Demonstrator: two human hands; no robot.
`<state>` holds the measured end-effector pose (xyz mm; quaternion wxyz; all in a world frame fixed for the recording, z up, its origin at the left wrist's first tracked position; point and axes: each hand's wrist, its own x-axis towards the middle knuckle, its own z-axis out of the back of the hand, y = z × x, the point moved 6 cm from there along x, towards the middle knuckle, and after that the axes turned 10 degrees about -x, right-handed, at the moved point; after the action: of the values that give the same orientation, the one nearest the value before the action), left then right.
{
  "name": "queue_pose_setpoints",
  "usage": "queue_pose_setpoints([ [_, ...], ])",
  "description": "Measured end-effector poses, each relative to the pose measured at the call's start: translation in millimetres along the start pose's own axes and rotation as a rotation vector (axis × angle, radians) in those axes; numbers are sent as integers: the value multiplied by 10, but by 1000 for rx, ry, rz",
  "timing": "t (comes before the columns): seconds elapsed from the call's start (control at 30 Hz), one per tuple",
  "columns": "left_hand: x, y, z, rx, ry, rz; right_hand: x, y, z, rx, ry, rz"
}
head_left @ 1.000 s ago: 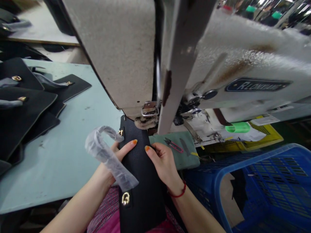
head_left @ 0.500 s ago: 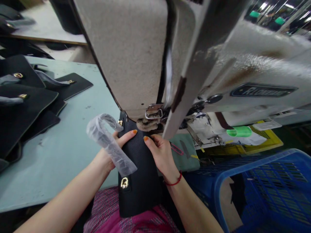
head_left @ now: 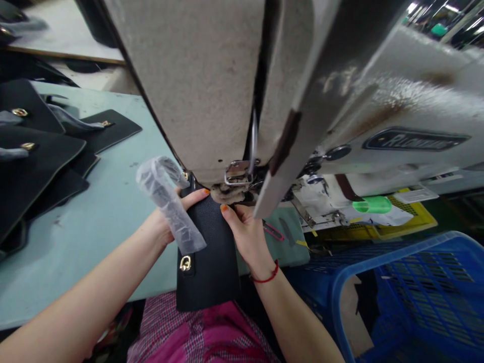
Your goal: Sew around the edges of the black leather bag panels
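A black leather bag panel [head_left: 212, 252] with a gold clasp [head_left: 185, 263] lies under the head of a grey sewing machine [head_left: 212, 85]. Its handle wrapped in clear plastic [head_left: 166, 201] arches over my left hand [head_left: 172, 217]. My left hand grips the panel's left edge, thumb on top. Pinching the panel's right edge close to the presser foot [head_left: 236, 174] is my right hand [head_left: 245, 232], which wears a red cord at the wrist. The panel's far end is hidden under the machine.
Several black panels with gold fittings [head_left: 41, 156] are piled at the left of the pale green table [head_left: 98, 222]. Pink-handled snips [head_left: 273, 231] lie right of my right hand. A blue plastic crate [head_left: 408, 292] stands at the lower right, a green cylinder [head_left: 372, 204] behind it.
Both hands have pushed the black panel forward, further under the machine head. The gold clasp and the panel's near edge have moved up and away from me.
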<state>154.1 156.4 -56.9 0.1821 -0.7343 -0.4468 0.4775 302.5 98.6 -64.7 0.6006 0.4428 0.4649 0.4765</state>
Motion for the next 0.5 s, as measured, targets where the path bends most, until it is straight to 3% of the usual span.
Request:
queue_pose_setpoints([
  [0.23, 126, -95, 13, 60, 118, -94, -4, -4, -7, -25, -10, -1],
  [0.5, 22, -38, 103, 185, 109, 42, 13, 0, 62, -31, -12, -47],
])
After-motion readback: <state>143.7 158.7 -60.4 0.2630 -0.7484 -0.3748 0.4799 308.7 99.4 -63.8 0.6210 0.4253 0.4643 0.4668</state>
